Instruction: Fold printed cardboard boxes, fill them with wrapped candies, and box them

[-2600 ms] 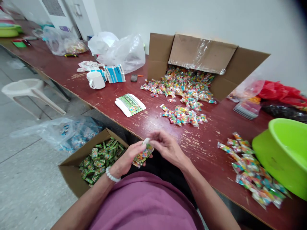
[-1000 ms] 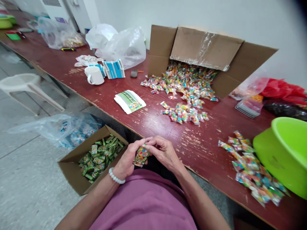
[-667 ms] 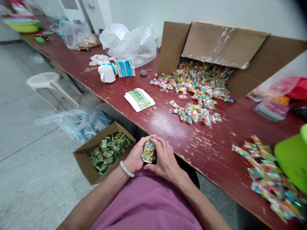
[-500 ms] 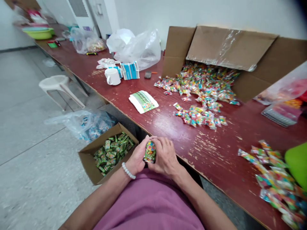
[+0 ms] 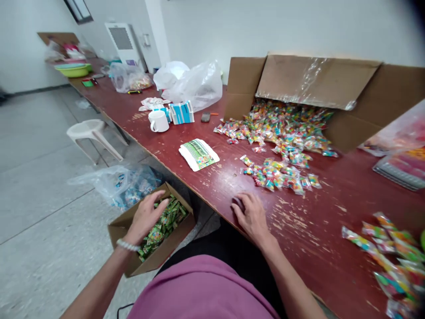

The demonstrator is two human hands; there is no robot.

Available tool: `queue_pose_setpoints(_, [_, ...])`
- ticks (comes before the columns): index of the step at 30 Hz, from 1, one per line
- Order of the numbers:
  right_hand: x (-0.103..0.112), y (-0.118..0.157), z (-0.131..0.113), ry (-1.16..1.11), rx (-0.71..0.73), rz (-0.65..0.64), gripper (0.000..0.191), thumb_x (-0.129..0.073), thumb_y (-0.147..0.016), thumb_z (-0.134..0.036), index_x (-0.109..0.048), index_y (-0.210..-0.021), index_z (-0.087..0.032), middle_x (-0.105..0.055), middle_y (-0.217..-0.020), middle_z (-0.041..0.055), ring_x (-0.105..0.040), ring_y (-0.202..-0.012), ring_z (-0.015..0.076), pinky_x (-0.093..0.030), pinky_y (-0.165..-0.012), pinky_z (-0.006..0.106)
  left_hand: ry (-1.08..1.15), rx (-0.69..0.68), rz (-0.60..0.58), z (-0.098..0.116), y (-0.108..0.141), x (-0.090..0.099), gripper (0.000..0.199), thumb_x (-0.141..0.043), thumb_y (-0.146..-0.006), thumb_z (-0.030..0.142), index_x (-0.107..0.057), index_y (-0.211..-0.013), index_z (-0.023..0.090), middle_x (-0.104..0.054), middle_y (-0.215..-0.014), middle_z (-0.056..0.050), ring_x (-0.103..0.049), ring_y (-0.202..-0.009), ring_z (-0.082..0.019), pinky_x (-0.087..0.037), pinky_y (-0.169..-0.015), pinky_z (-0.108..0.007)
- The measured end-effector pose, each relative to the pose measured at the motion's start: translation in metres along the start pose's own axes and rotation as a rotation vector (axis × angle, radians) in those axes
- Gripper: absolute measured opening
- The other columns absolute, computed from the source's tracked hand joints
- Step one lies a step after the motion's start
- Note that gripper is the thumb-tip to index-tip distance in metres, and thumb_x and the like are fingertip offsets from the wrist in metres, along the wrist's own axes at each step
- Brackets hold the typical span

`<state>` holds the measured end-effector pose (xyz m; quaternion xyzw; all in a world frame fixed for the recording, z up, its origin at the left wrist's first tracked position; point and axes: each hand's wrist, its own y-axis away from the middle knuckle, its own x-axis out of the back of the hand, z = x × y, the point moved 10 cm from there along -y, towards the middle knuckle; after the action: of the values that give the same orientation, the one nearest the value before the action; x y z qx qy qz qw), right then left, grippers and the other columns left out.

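Observation:
My left hand, with a pale bead bracelet at the wrist, hovers over the cardboard box of small green packets. Its thumb and fingers are apart and nothing is between them. At the table's near edge, my right hand is open with loosely bent fingers and holds nothing. A stack of flat green-and-white pouches lies on the table beyond it. Clear-wrapped colourful candies form a pile to the right of the pouches.
An open carton spills candies onto the red table. Further back stand a white mug, a blue-and-white carton and plastic bags. Longer candy packs lie at right. A white stool and a bag of blue packets are on the floor.
The green packet held between both hands has left them. My left hand moved left over the box and opened; my right hand moved right onto the table. The view tilted up.

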<state>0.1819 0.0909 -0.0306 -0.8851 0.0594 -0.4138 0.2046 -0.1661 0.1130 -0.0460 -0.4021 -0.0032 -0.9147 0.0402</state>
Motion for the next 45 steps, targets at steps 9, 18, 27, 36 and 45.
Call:
queue_pose_setpoints(9, [-0.001,0.003,-0.002,-0.094,0.035,-0.015,0.013,-0.054,-0.092,-0.017,-0.064,-0.1,-0.021,-0.067,-0.101,0.0092,-0.06,-0.096,0.0255,-0.048,-0.087,0.041,-0.589,-0.267,0.087,0.136,-0.127,-0.074,0.06,-0.049,-0.09,0.061,-0.058,-0.137,0.025,-0.05,-0.134,-0.021,-0.041,-0.117,-0.04,-0.032,-0.092,-0.051])
queue_pose_setpoints(18, [0.0,0.0,-0.001,-0.091,0.018,-0.015,0.012,-0.056,-0.091,-0.016,-0.065,-0.097,-0.02,-0.067,-0.1,0.009,-0.06,-0.095,0.0252,-0.047,-0.087,0.04,-0.409,-0.269,0.114,0.136,-0.129,-0.069,0.053,-0.068,-0.081,0.052,-0.063,-0.121,0.017,-0.05,-0.132,-0.022,-0.037,-0.123,-0.041,-0.028,-0.098,-0.051])
queue_pose_setpoints(27, [0.004,0.007,0.032,-0.453,-0.341,0.131,0.034,-0.06,-0.089,-0.036,-0.059,-0.12,-0.02,-0.07,-0.111,0.0108,-0.066,-0.088,0.0232,-0.053,-0.08,0.04,0.315,-0.17,-0.015,0.131,-0.074,-0.085,0.025,-0.068,-0.075,0.039,-0.059,-0.089,0.021,-0.069,-0.086,-0.001,-0.066,-0.085,-0.022,-0.048,-0.078,-0.032])
queue_pose_setpoints(36, [0.024,-0.004,-0.007,-0.344,-0.182,0.343,0.033,-0.065,-0.087,-0.032,-0.064,-0.119,-0.022,-0.053,-0.129,0.014,-0.056,-0.116,0.0275,-0.05,-0.096,0.045,0.708,-0.059,-0.216,0.144,-0.011,-0.117,0.033,-0.074,-0.071,0.042,-0.055,-0.084,0.019,-0.066,-0.065,0.002,-0.062,-0.055,-0.014,-0.047,-0.054,-0.024])
queue_pose_setpoints(45, [0.029,-0.018,-0.006,-0.075,-0.178,0.272,0.019,-0.074,-0.08,-0.029,-0.068,-0.095,-0.019,-0.057,-0.101,0.0095,-0.059,-0.095,0.0266,-0.051,-0.083,0.04,0.721,-0.068,-0.19,0.147,-0.006,-0.122,0.026,-0.075,-0.072,0.033,-0.055,-0.08,0.019,-0.06,-0.062,0.005,-0.054,-0.054,-0.01,-0.04,-0.053,-0.02])
